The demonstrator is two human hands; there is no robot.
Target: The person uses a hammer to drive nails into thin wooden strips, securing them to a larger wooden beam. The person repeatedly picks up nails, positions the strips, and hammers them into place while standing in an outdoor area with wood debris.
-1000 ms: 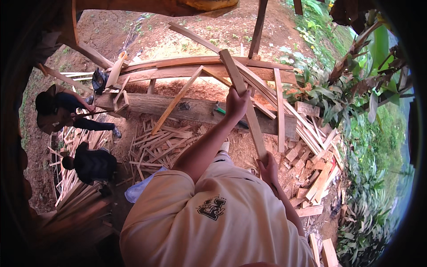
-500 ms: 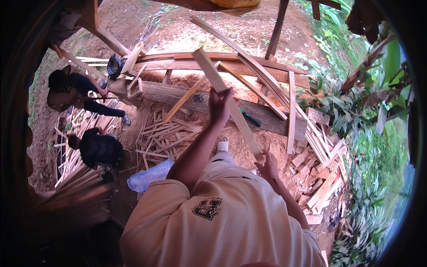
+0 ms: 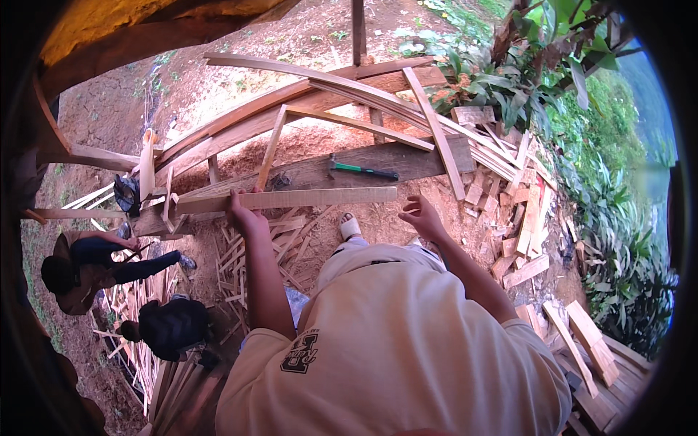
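Observation:
My left hand (image 3: 249,213) is closed around a long, flat wooden strip (image 3: 327,196), gripping it left of its middle. The strip lies level across the view in front of me, and its right end is free. Just beyond that end, my right hand (image 3: 424,218) is held with its fingers apart and touches nothing. Past the strip, a hammer (image 3: 363,171) with a green and black handle rests on a thick, weathered bench plank (image 3: 422,161). A small dark heap (image 3: 278,180), too small to make out, sits on the plank beside two joined wooden pieces (image 3: 356,126).
At the left are two people, one seated (image 3: 109,265) and one bent low (image 3: 173,328). Loose sticks (image 3: 294,240) lie under the bench. Wood offcuts (image 3: 527,218) are piled at the right, near leafy plants (image 3: 603,240). Long boards (image 3: 291,102) run along the far side.
The strip has swung from a steep slant to level, and my left hand has moved left and down with it. My right hand has let go of its end. The view has turned right.

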